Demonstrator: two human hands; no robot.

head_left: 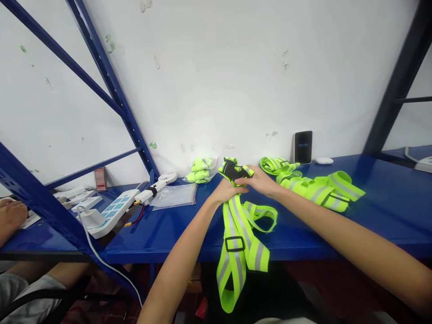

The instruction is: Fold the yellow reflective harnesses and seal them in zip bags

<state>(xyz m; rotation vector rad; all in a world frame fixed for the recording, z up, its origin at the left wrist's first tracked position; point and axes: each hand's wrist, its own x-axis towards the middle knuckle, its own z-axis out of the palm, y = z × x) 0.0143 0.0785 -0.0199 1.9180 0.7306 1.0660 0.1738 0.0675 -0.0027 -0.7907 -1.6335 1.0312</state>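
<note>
Over tbl edge (pixel 158 255), hi-vis strap (pixel 245 228)

Slender bare forearms (pixel 184 249), bare hands (pixel 227 191)

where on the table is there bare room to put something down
The widest bare patch of the blue table lies right of the loose neon straps, beyond the right forearm. A smaller one is in front of the clear bag, between the power strip and the left forearm. Crowded: around the power strip and the held straps.

A phone (pixel 303 147) stands behind straps (pixel 317 191), seemingly against the wall (pixel 216 76).
</note>
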